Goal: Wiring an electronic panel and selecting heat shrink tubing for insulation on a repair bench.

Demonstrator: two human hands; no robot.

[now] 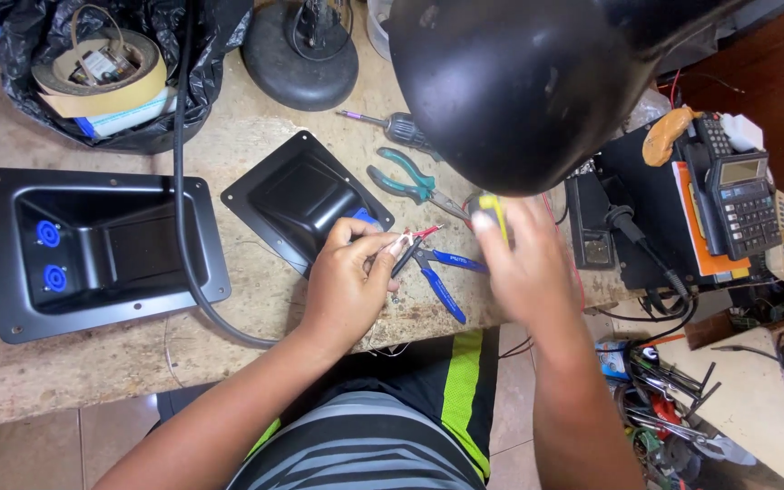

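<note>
From the head camera, my left hand (348,272) pinched a thin red wire (426,232) between thumb and fingertips, just right of the small black recessed plate (294,195) on the tabletop (93,363). The wire looked light, limp and easily kinked, its bared tip fragile, so I judged the insulation close behind the tip the best place to hold it. My right hand (524,263), blurred, was closed around a yellow-and-black handled tool (492,210), further right of that plate. Blue-handled pliers (442,277) lay under my left fingers; teal-handled pliers (406,179) rested above and right of the plate.
</note>
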